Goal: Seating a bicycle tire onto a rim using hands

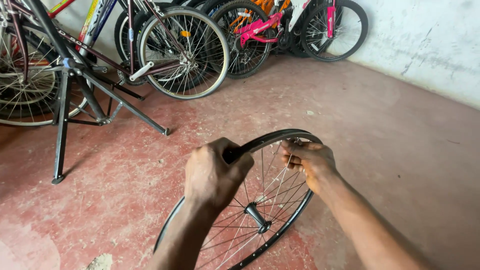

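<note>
Spreading across the whole lower view is a worn red floor [390, 165], meeting a pale, stained wall [430, 35] at upper right; along the far edge stands a row of parked bicycles [185, 50], a pink-framed one [265, 25] among them, their wheels leaning toward the wall; at left a black work stand [75, 95] rests on splayed legs, carrying a bicycle frame.

Near the bottom centre a bare bicycle wheel [265, 220] is held upright and slightly tilted over the floor, silver spokes running to a dark hub [257, 216]; a black tyre [272, 137] sits along the top arc of the rim, between the two hands.

The left hand [215, 172] is closed in a full grip over the tyre and rim at the upper left of the wheel, thumb side toward the camera; the right hand [307, 160] has its fingers curled over the rim at upper right, pressing on the tyre edge; both forearms enter from the bottom edge.
</note>
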